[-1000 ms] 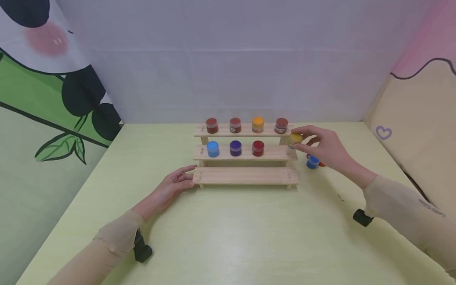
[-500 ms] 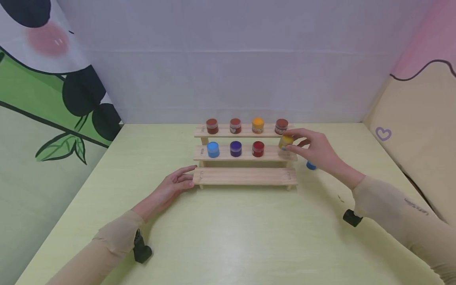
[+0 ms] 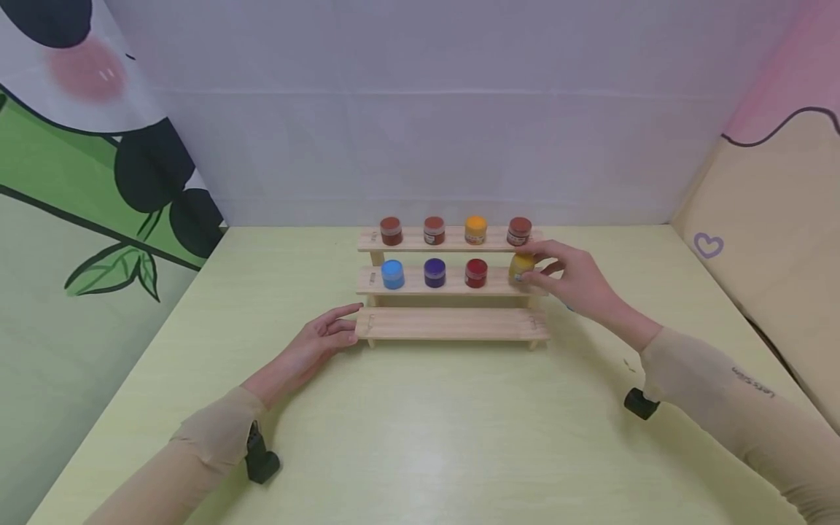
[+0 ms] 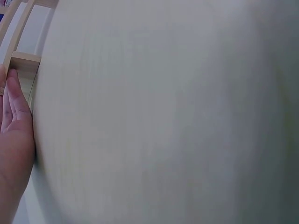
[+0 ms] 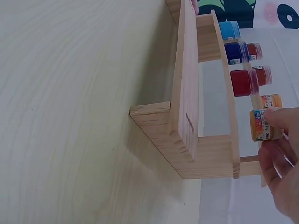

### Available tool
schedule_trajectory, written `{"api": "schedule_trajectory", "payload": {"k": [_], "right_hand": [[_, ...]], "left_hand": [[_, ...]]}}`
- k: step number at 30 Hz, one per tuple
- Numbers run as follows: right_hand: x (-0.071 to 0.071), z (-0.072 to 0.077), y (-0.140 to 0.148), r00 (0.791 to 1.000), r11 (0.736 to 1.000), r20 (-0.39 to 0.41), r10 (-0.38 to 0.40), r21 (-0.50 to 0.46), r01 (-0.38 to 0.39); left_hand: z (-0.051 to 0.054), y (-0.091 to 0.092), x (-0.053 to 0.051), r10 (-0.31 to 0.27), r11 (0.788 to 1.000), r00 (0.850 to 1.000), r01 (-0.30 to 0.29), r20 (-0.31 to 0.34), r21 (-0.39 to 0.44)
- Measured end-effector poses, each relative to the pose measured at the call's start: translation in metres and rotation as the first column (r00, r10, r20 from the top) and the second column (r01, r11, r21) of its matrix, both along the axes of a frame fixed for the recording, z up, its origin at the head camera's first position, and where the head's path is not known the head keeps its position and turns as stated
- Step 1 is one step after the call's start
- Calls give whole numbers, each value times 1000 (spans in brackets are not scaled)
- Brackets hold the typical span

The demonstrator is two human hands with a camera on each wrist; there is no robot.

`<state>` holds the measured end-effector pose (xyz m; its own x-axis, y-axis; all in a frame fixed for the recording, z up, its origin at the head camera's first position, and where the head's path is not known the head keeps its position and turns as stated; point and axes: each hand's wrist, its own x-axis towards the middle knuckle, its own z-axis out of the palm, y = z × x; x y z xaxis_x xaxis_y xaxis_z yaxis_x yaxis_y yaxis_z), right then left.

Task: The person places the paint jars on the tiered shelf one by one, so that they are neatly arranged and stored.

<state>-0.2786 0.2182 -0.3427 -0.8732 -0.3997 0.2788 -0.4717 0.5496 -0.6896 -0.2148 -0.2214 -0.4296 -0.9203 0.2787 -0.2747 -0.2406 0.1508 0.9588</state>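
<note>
My right hand pinches a yellow paint jar between thumb and fingers. The jar is upright, slightly above the right end of the middle step of a three-step wooden rack. In the right wrist view a small gap shows between the yellow jar and the plank. To its left on that step stand a light blue jar, a purple-blue jar and a dark red jar. My left hand touches the left end of the lowest step with fairly straight fingers.
On the top step stand several jars, brownish-red ones and an orange one. A sliver of a blue jar shows on the table behind my right hand. A pale cloth wall rises behind the rack.
My right hand has moved left and slightly down with the yellow jar, from beside the rack to over the middle step's right end. The left hand stays put.
</note>
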Motion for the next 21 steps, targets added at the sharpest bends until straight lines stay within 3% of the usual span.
{"api": "schedule_trajectory", "payload": {"k": [12, 21], "right_hand": [[-1, -9, 0, 998, 1000, 62, 9, 23, -10], [-1, -12, -1, 999, 1000, 53, 12, 16, -13]], "left_hand": [[-2, -1, 0, -6, 1000, 1000, 6, 2, -1], [-2, -1, -1, -3, 1000, 1000, 3, -1, 21]]}}
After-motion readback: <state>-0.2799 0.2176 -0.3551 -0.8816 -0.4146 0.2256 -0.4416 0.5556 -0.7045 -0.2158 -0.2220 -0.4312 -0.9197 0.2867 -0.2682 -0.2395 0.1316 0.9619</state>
